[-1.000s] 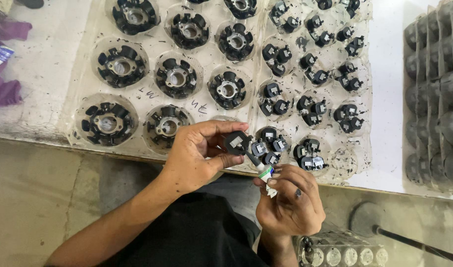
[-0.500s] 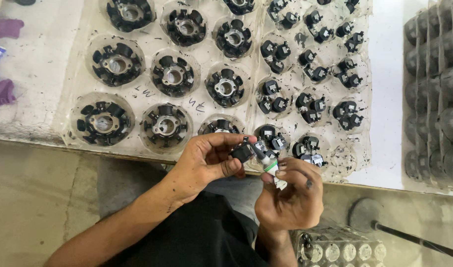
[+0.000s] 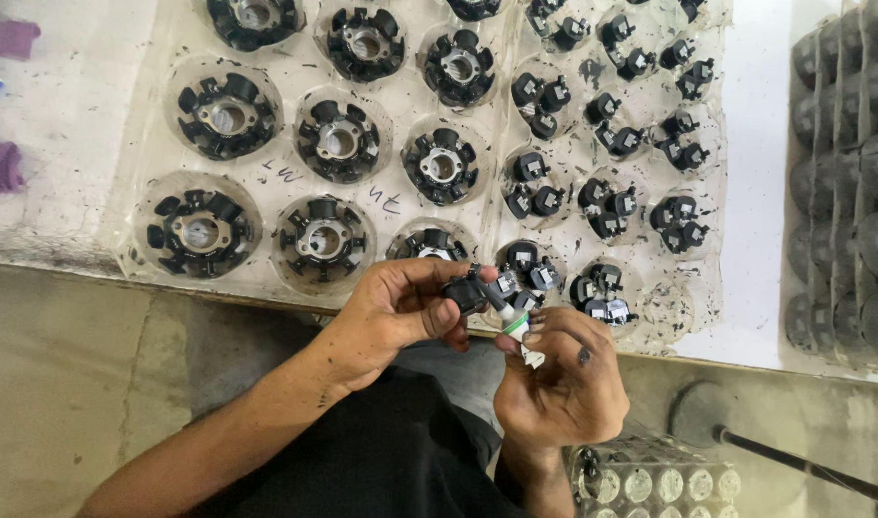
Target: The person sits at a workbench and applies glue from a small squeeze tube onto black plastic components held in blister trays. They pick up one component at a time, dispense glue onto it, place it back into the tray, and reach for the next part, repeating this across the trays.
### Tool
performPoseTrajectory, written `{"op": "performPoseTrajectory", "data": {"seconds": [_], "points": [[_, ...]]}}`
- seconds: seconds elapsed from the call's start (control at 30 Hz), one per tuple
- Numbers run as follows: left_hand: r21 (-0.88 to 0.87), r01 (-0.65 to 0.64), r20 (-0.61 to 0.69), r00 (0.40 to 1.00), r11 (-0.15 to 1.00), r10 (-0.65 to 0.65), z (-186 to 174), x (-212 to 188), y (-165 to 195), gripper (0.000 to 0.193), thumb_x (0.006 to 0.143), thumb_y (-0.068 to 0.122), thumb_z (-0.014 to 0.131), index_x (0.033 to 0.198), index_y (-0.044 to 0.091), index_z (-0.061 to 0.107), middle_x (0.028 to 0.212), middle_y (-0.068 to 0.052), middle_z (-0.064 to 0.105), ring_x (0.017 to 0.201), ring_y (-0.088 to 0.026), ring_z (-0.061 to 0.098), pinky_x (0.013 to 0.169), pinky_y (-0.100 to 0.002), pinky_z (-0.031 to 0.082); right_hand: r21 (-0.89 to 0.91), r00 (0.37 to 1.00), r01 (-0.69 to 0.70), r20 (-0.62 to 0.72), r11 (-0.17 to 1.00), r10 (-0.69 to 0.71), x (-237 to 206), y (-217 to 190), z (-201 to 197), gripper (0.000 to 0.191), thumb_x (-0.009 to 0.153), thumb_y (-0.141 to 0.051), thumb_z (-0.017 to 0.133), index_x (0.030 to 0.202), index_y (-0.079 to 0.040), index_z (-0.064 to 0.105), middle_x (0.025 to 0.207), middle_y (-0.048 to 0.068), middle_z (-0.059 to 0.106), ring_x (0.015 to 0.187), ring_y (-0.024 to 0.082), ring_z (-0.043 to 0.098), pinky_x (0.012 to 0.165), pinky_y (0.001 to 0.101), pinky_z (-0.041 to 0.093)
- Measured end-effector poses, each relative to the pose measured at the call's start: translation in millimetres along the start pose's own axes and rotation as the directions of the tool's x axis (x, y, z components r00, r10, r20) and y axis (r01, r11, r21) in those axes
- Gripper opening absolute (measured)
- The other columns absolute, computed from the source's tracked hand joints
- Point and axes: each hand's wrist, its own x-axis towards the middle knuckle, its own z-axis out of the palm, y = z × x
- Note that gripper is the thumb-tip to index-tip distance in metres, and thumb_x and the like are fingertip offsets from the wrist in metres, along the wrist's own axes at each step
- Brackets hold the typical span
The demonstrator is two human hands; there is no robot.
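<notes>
My left hand point(image 3: 400, 312) pinches a small black plastic part point(image 3: 466, 291) between thumb and fingers, just off the near edge of the workbench. My right hand point(image 3: 565, 384) grips a small white tube with a green band point(image 3: 517, 331), its tip touching the black part. Both hands hover right in front of a clear plastic tray point(image 3: 266, 182). The tray's round pockets hold several black ring-shaped parts point(image 3: 201, 230) on the left and clusters of small black pieces point(image 3: 607, 211) on the right.
A grey moulded tray point(image 3: 846, 192) stands at the right of the white bench top. Purple cloth point(image 3: 2, 168) lies at the far left. Below my right hand sits a clear container of round pieces point(image 3: 650, 480). A dark rod on a round base point(image 3: 794, 465) lies on the floor.
Both hands have drawn slightly nearer each other and lifted, bringing the tube's tip onto the black part. The view has shifted a little upward over the tray.
</notes>
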Motion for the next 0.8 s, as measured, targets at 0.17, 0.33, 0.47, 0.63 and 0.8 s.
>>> {"op": "performPoseTrajectory", "data": {"seconds": [0.17,0.33,0.47,0.63,0.8], "points": [[-0.044,0.031,0.063,0.998,0.999,-0.028,-4,-1,-2,0.043,0.095,0.016,0.074,0.133,-0.002,0.068,0.102,-0.008,0.075,0.08,-0.013,0.069,0.08,-0.031,0.063,-0.005,0.998,-0.053,0.042,0.999,0.053,4,-4,-3,0.03,0.069,0.018,0.078,0.087,0.004,0.06,0.094,0.015,0.068,0.085,0.022,0.068,0.074,0.0275,0.056],[-0.115,0.072,0.08,0.995,0.991,-0.063,-3,-1,-1,0.042,0.095,0.019,0.073,0.131,-0.002,0.069,0.104,-0.007,0.075,0.079,-0.013,0.068,0.077,-0.031,0.062,-0.075,0.993,-0.065,0.096,0.995,0.072,7,-7,-8,0.03,0.067,0.016,0.08,0.088,0.002,0.062,0.092,0.014,0.069,0.087,0.022,0.068,0.072,0.0268,0.053],[-0.074,0.07,-0.036,0.997,0.995,-0.072,9,10,8,0.036,0.088,0.008,0.075,0.123,0.001,0.07,0.113,-0.006,0.077,0.078,-0.013,0.07,0.074,-0.031,0.062,0.034,0.952,-0.307,0.005,0.951,0.307,2,1,-16,0.024,0.075,0.007,0.083,0.088,0.003,0.063,0.092,0.014,0.07,0.078,0.019,0.063,0.061,0.025,0.045],[0.482,0.095,-0.211,0.977,0.871,0.011,3,62,44,0.046,0.074,-0.007,0.081,0.117,0.01,0.075,0.107,-0.006,0.079,0.091,-0.012,0.076,0.086,-0.028,0.067,0.236,0.944,-0.053,-0.306,0.97,0.126,-3,45,-47,0.031,0.089,-0.005,0.089,0.097,-0.001,0.059,0.096,0.006,0.066,0.086,0.018,0.067,0.086,0.0333,0.063],[0.79,-0.187,0.017,0.958,0.584,0.285,-28,196,82,0.05,0.068,-0.001,0.093,0.114,0.009,0.076,0.103,-0.002,0.079,0.095,-0.013,0.075,0.087,-0.026,0.066,0.168,0.928,-0.174,-0.302,0.97,0.219,-31,76,-64,0.026,0.094,0.001,0.082,0.104,0.001,0.058,0.098,0.012,0.066,0.093,0.019,0.065,0.085,0.0274,0.055]]}}
